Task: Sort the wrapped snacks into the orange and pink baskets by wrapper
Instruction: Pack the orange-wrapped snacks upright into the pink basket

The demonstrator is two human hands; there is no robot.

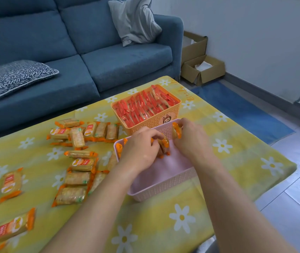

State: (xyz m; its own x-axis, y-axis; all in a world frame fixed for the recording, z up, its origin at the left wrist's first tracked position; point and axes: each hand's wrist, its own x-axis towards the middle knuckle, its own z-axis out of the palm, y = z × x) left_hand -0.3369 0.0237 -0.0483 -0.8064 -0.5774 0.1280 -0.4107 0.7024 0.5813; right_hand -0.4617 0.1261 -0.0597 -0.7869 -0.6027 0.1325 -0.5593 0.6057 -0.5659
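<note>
The pink basket (165,185) stands on the table in front of me, mostly bare inside. My left hand (140,148) is inside it, closed on orange-wrapped cracker packs (164,146) standing at its far end. My right hand (191,137) grips another orange-wrapped pack (176,131) against the basket's far wall. Behind it the orange basket (152,123) is packed with red-wrapped snacks (141,106). Several orange-wrapped cracker packs (78,165) lie loose on the table to the left.
A yellow cloth with white flowers (224,145) covers the table. A blue sofa (90,52) with a grey cushion (134,21) stands behind it. Cardboard boxes (202,68) sit on the floor at the right, next to a blue mat (240,108).
</note>
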